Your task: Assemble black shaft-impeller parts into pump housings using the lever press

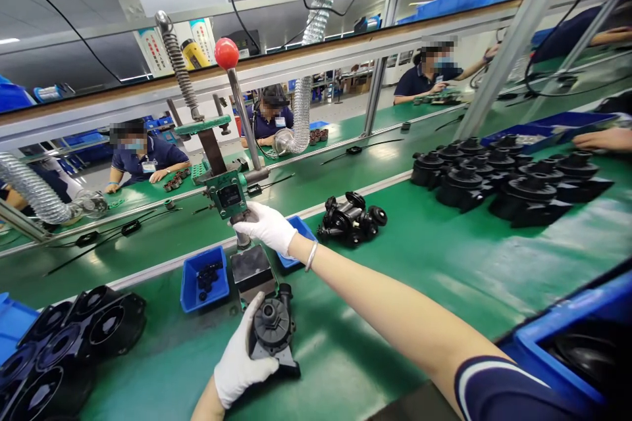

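Over the green workbench (pixel 340 348), just in front of the green lever press (pixel 216 152), the left gloved hand (pixel 241 363) clamps fingers and thumb around a black pump housing (pixel 272 323). The right gloved hand (pixel 270 229) is at a dark part (pixel 243 216) below the press head (pixel 230 198); whether its fingers grip it, I cannot tell

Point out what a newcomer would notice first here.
The red ball knob stands out first, atop the lever of the green press. Lower down, the white-gloved left hand holds a black housing in front of the press; the white-gloved right hand is at the head's underside.
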Demonstrator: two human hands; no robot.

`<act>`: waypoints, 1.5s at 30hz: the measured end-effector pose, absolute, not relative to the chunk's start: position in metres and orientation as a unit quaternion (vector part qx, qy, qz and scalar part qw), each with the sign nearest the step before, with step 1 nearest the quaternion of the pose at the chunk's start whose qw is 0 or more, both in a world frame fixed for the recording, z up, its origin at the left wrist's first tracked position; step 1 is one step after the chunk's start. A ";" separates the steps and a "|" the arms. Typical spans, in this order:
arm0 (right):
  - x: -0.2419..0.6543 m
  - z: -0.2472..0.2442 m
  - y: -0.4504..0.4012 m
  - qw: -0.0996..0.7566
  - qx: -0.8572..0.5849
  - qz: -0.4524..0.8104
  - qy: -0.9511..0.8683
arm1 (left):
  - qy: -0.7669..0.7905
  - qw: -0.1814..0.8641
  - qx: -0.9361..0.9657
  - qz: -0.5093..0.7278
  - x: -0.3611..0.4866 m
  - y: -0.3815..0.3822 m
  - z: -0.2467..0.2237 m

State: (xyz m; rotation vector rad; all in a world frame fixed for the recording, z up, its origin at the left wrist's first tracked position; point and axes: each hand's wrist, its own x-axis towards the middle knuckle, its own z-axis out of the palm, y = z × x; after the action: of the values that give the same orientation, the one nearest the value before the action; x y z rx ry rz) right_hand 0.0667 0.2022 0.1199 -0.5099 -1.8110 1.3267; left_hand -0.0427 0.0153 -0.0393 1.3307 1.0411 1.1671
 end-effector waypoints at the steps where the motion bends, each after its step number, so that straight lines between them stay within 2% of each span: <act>1: 0.068 0.122 0.201 0.405 -0.200 0.530 -0.718 | 0.437 0.519 0.553 0.484 -0.042 0.014 -0.035; 7: 0.099 0.107 0.185 0.370 -0.219 0.554 -0.713 | 0.497 0.508 0.549 0.440 -0.060 0.007 -0.004; 13: 0.154 0.069 0.146 0.160 -0.245 0.360 -0.886 | 0.547 0.435 0.604 0.384 -0.089 -0.005 0.017; 16: 0.165 0.062 0.133 0.123 -0.234 0.301 -0.916 | 0.585 0.338 0.672 0.304 -0.081 -0.013 0.023; 20: 0.164 0.059 0.126 0.115 -0.200 0.271 -0.934 | 0.657 0.188 0.686 0.249 -0.058 -0.018 0.021; 22: 0.161 0.057 0.126 0.110 -0.189 0.254 -0.942 | 0.677 0.158 0.679 0.238 -0.052 -0.018 0.019; 27: 0.158 0.044 0.126 0.126 -0.160 0.214 -0.955 | 0.662 0.190 0.700 0.188 -0.062 -0.014 0.020; 33: 0.155 0.036 0.125 0.159 -0.140 0.155 -0.965 | 0.691 0.178 0.678 0.176 -0.068 -0.010 0.019; 39: 0.154 0.038 0.123 0.190 -0.125 0.175 -0.958 | 0.708 0.177 0.659 0.179 -0.069 -0.011 0.014; 45: 0.154 0.036 0.121 0.176 -0.149 0.168 -0.958 | 0.705 0.173 0.661 0.188 -0.069 -0.012 0.014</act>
State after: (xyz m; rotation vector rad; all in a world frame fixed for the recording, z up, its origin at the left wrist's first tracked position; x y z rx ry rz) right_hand 0.1536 0.1214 0.0364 -0.4208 -2.7139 0.4745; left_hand -0.0692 -0.0117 0.0143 1.8758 2.0000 0.5322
